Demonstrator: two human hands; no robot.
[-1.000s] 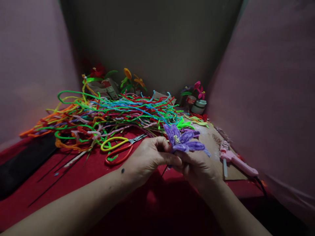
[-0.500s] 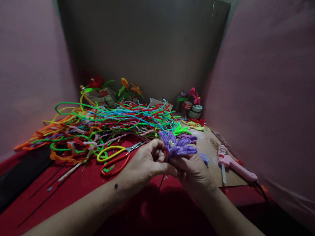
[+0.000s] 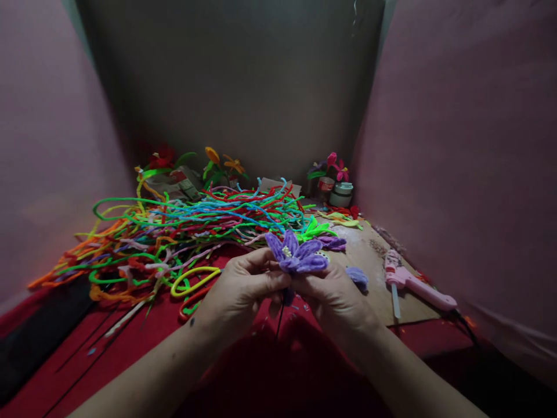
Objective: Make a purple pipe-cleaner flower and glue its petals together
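Observation:
A purple pipe-cleaner flower (image 3: pixel 296 255) with a small white beaded centre is held up between both hands over the red cloth. My left hand (image 3: pixel 243 287) pinches it from the left, fingers closed just under the petals. My right hand (image 3: pixel 337 302) grips it from the right, fingers curled beneath the bloom. A thin dark stem hangs down between the two hands. A loose purple petal (image 3: pixel 357 276) lies on the board just right of my right hand.
A big tangle of coloured pipe cleaners (image 3: pixel 183 226) covers the cloth behind the hands. Yellow-and-red scissors (image 3: pixel 194 284) lie left of my left hand. A pink glue gun (image 3: pixel 418 287) rests on the cardboard board (image 3: pixel 374 290). Finished flowers (image 3: pixel 337 168) and a jar (image 3: pixel 342 194) stand at the back.
Both hands have shifted slightly left and nearer with the flower, turning it so the bloom faces up more. My left hand now hides the scissor blades.

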